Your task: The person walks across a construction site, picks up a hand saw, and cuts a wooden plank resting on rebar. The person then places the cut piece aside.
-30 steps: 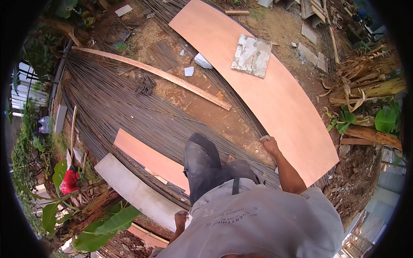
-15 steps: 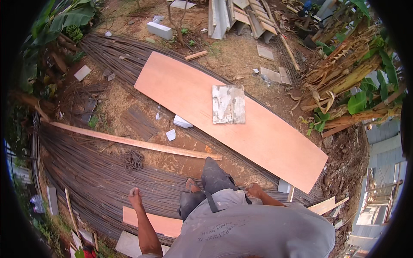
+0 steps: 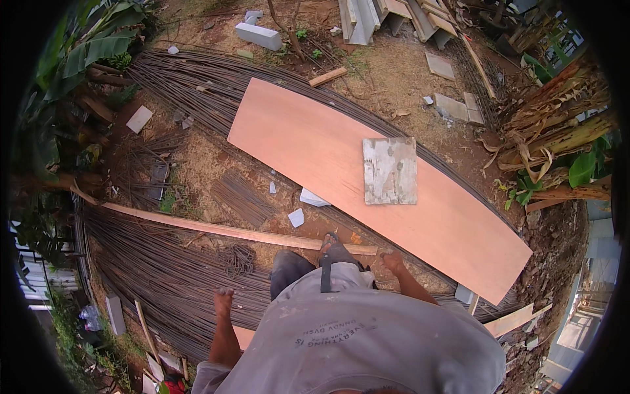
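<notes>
Outdoors, dark metal rods [image 3: 164, 282] spread over soil [image 3: 380, 98]. Left hand [image 3: 224, 302] hangs above them, right hand [image 3: 394, 264] near the plank [image 3: 282, 238]; both seem empty, but finger closure cannot be told. Ahead lies the orange board [image 3: 295, 131], beneath a mottled slab [image 3: 390, 171]. Apparently walking is in hand; the next move calls for careful footing.

Smooth matt wooden sheet [image 3: 328, 157], rough blotched board [image 3: 390, 171], dull metal rods [image 3: 164, 266], cloth shirt [image 3: 413, 335]

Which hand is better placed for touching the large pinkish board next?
Likely the right hand: it appears close to the large pinkish board, while the left hand is farther away, over the dark rods.
</notes>
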Motion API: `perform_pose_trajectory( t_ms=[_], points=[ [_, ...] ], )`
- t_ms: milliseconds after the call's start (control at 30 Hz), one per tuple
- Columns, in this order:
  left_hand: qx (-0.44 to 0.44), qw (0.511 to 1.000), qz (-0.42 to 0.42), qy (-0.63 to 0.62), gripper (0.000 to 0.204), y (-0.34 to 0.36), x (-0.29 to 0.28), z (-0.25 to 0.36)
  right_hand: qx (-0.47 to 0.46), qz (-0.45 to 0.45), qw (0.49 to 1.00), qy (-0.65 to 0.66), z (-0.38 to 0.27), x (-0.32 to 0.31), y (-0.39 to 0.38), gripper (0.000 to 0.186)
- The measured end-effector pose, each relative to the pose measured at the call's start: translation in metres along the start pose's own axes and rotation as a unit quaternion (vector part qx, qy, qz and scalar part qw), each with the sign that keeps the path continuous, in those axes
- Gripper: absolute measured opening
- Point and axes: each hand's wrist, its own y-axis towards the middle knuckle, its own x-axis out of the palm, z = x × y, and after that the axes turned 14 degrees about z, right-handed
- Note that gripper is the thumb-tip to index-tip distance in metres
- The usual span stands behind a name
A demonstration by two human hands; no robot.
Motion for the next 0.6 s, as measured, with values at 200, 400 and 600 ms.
perform_pose_trajectory(
  t_ms=[200, 400, 600],
  points=[
    [-0.176, 0.975, -0.007, 0.138, 0.029, 0.015, -0.018, -0.009, -0.007, -0.017, 0.986, 0.165, -0.189, -0.026, -0.015, 0.017],
    [0.072, 0.966, -0.101, 0.226, 0.032, 0.176, 0.009, 0.010, 0.044, 0.042, 0.975, 0.213, -0.247, -0.017, 0.018, 0.014],
    [0.044, 0.995, -0.070, 0.062, 0.016, 0.416, 0.043, 0.170, 0.281, 0.071, 0.943, 0.166, -0.185, 0.060, 0.015, 0.016]
  ],
)
